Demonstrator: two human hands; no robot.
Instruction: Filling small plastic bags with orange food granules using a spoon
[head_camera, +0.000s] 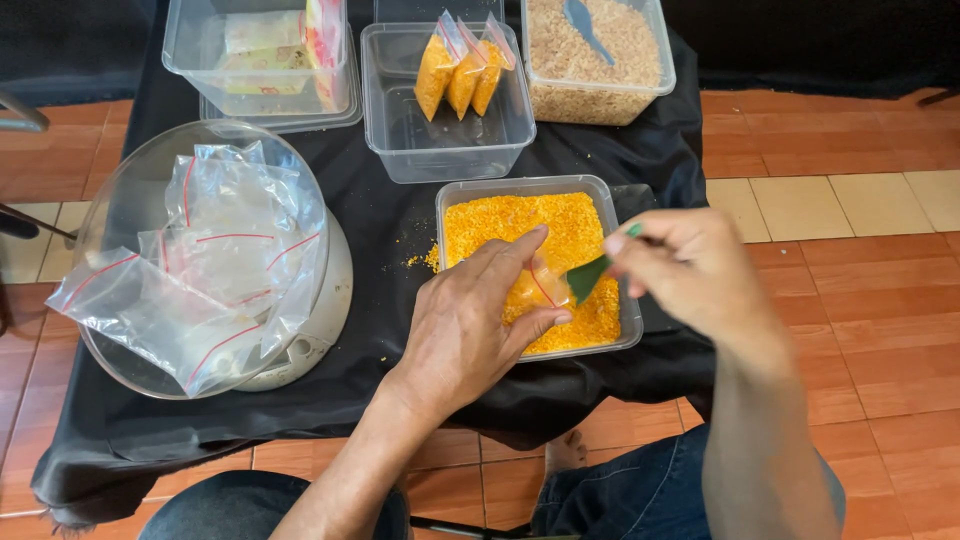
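A: Being filled is a small clear bag (540, 287), pinched open by the left hand (470, 330) over the tub of yellow crumbs (530, 225).

B: A green scoop (590, 275) is being gripped by the right hand (690, 270); careful tipping into the bag's mouth is being called for next.

small clear bag (540, 288), green scoop (588, 275) at mouth

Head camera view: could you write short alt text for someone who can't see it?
A person's left hand holds a small clear bag over a tub of orange crumbs while the right hand tips a green scoop into it. Empty bags sit in a bowl to the left on a black-covered table.
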